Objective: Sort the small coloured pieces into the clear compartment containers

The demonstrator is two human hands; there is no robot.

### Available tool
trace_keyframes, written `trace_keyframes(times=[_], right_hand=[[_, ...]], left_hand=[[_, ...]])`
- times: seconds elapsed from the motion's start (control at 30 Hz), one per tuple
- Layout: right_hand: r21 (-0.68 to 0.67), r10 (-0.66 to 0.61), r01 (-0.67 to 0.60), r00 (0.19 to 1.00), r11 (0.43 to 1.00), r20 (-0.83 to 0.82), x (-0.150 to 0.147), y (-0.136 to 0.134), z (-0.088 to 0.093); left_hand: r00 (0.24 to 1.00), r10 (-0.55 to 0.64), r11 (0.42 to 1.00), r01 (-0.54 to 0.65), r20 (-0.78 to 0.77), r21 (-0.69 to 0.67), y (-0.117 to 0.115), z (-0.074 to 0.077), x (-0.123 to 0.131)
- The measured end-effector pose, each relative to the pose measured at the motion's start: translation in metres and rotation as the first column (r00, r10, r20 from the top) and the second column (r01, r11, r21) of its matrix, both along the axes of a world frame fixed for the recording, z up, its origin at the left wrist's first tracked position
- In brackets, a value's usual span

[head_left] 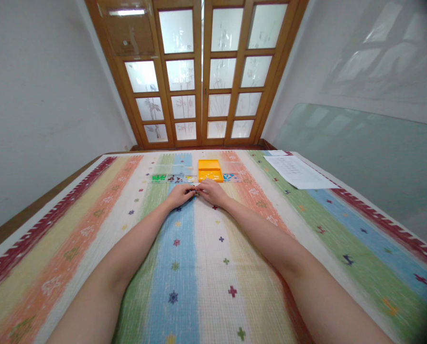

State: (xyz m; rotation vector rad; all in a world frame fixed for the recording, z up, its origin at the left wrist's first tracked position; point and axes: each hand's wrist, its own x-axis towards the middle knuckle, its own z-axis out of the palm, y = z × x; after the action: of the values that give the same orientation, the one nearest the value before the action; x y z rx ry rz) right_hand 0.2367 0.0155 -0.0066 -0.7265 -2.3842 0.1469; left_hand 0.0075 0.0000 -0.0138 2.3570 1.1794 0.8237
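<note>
Clear case (167, 178): green pieces (159, 178) leftmost, dark pieces (175, 179) next; probably easy to nudge.
Left hand (180, 195): curled, fingertips bunched; cannot tell if gripping anything; best held steady, low over worktop (209, 267).
Right hand (212, 192): curled, fingertips meeting left's; grip hidden, cannot tell; light pinch advisable.
Orange box (209, 164): lid up, just beyond right hand, pale bits (213, 175) inside; best not bumped.
Blue pieces (230, 177): right of box.
Paper sheets (295, 172): far right, not in way.
</note>
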Motion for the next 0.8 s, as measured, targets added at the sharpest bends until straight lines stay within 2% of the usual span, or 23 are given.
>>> trace_keyframes(times=[0.23,0.43,0.67,0.8], right_hand=[[-0.015,0.008,-0.008,1.000,1.000,-0.025,-0.0007,-0.0021,0.0021],[-0.044,0.006,-0.008,1.000,0.999,-0.030,-0.0013,-0.0036,0.0030],[-0.056,-0.024,0.024,1.000,0.998,-0.008,-0.0006,-0.0017,0.0008],[-0.081,-0.043,0.044,0.999,0.996,0.013,0.0000,-0.0015,0.0005]], left_hand=[[0.998,0.002,1.000,-0.001,0.056,-0.020,0.0033,-0.0050,-0.0020],[0.997,0.030,0.999,-0.027,0.069,-0.040,0.0006,-0.0011,-0.0003],[0.993,0.106,0.994,-0.105,0.056,-0.029,-0.0012,0.0039,0.0007],[0.980,0.189,0.982,-0.189,0.055,-0.003,0.0023,0.0025,-0.0039]])
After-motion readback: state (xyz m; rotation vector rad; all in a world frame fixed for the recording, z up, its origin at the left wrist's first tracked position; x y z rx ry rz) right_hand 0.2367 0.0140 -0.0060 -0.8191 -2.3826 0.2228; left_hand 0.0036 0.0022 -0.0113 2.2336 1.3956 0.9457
